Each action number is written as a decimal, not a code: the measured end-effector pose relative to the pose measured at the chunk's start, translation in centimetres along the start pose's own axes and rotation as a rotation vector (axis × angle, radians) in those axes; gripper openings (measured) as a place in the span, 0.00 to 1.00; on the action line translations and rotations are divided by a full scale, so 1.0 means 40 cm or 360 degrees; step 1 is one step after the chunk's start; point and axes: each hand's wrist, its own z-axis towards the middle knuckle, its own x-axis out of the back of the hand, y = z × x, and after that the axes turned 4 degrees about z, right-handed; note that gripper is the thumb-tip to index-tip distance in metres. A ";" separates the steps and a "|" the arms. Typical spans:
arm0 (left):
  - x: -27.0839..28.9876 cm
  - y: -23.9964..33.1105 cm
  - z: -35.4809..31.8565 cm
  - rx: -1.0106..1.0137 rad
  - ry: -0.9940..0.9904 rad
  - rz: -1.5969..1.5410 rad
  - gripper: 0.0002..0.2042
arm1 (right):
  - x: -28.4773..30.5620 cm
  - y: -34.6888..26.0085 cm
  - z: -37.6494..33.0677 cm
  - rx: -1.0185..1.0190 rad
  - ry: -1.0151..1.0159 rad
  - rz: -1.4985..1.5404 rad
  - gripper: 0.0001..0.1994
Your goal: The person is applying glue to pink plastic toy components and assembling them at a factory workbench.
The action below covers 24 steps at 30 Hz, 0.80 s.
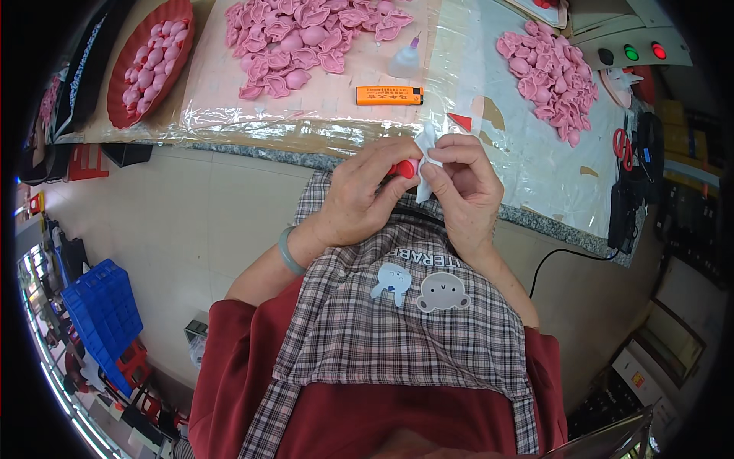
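Close together at the table's near edge, both my hands work on one small piece. My left hand [353, 190] pinches a small red and pink piece [406, 169] with a rounded end; the fingers cover much of it. Against that piece, my right hand [468, 187] presses a folded white cloth or tissue [425, 145] between thumb and fingers. Just beyond my hands lie an orange lighter [389, 95] and a small red triangular scrap [460, 121]. A translucent squeeze bottle [404, 63] with a thin needle tip stands farther back.
A large heap of pink ruffled pieces [306, 38] lies at the back, another pink heap [547, 84] to the right. Far left, a red tray [120, 96] holds round pink-and-red pieces. Red-handled scissors [622, 149] and a box with lit buttons [631, 34] are at the right.
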 end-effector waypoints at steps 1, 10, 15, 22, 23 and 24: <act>-0.001 -0.001 -0.001 0.0010 -0.0006 -0.0011 0.15 | 0.001 0.002 -0.001 -0.0001 0.0002 -0.0001 0.08; -0.022 -0.009 -0.017 0.0123 0.0074 -0.0197 0.20 | 0.005 -0.001 0.005 -0.0430 -0.0014 0.0252 0.06; -0.018 -0.008 -0.015 0.0093 0.0029 -0.0107 0.20 | 0.001 0.000 0.001 -0.0425 0.0024 0.0252 0.06; -0.024 -0.008 -0.019 0.0105 0.0105 -0.0133 0.21 | 0.022 0.023 -0.004 -0.0526 0.0002 0.0342 0.07; -0.025 -0.008 -0.018 0.0112 0.0122 -0.0155 0.21 | 0.024 0.025 -0.003 -0.0605 0.0026 0.0483 0.07; -0.025 -0.008 -0.018 0.0112 0.0123 -0.0156 0.21 | 0.025 0.026 -0.002 -0.0683 0.0050 0.0625 0.07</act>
